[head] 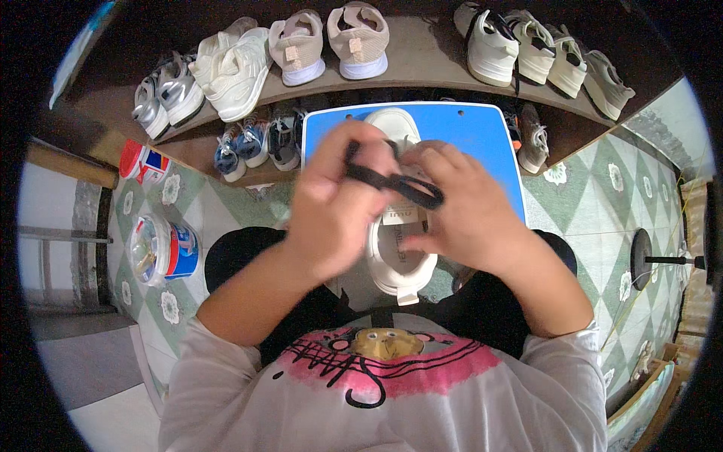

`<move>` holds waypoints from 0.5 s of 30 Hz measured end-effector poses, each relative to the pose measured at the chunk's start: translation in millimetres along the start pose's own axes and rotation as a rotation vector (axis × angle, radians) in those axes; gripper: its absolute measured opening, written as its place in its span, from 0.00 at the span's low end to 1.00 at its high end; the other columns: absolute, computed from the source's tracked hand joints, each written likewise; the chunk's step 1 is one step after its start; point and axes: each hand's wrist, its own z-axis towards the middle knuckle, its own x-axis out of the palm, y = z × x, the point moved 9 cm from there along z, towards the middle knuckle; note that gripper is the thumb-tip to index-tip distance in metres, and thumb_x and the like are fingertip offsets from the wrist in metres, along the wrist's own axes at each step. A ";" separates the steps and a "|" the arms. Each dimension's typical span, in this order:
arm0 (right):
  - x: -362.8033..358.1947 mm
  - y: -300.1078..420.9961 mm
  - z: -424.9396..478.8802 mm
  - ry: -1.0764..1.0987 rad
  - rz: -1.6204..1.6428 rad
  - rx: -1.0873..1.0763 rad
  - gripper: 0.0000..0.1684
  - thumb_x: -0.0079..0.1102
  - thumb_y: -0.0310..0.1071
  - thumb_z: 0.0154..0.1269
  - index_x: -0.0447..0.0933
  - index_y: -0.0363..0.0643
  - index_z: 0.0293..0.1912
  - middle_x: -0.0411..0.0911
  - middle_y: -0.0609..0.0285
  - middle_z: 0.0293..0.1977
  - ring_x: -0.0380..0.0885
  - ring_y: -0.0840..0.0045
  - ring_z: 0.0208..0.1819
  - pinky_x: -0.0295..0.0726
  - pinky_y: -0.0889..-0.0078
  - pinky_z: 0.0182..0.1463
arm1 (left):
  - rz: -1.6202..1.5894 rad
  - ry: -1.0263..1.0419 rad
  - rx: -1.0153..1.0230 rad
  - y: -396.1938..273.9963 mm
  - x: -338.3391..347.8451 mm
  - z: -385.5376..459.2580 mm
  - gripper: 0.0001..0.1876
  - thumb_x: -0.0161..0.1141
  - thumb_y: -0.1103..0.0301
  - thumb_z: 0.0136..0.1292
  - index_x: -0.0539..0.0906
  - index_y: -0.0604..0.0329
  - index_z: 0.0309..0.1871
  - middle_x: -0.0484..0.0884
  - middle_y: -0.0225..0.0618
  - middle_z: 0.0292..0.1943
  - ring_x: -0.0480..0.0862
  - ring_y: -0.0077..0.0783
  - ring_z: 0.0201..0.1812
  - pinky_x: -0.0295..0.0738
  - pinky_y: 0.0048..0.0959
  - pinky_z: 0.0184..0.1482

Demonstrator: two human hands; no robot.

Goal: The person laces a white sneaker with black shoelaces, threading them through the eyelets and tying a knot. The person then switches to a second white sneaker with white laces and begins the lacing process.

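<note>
A white sneaker [402, 277] lies in front of me, toe pointing away, partly on a small blue table [474, 130]. Its heel overhangs the near side, towards my lap. Across the laced part, my left hand [339, 198] grips a flat black shoelace [415, 191], which forms a loop between both hands. My right hand [466, 203] has its fingers bent around the lace beside the tongue [400, 216], its thumb over the shoe opening. The hands hide the eyelets, and their fingertips are blurred.
Pairs of shoes, including beige sneakers [358, 48] and white sneakers [494, 53], line a wooden shelf [418, 62]. Blue sneakers [251, 141] stand below. On the tiled floor to the left are a clear plastic tub [152, 248] and a red-lidded bucket [144, 161]. A round black base [641, 260] stands right.
</note>
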 end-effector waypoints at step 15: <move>2.4 -38.0 -12.3 -0.244 0.122 0.280 0.08 0.52 0.30 0.56 0.66 0.40 0.35 0.75 0.47 0.25 0.76 0.52 0.27 0.74 0.54 0.29 | 1.351 0.212 0.125 35.0 35.3 -1.6 0.09 0.52 0.75 0.51 0.71 0.68 0.36 0.76 0.54 0.36 0.78 0.53 0.39 0.72 0.43 0.43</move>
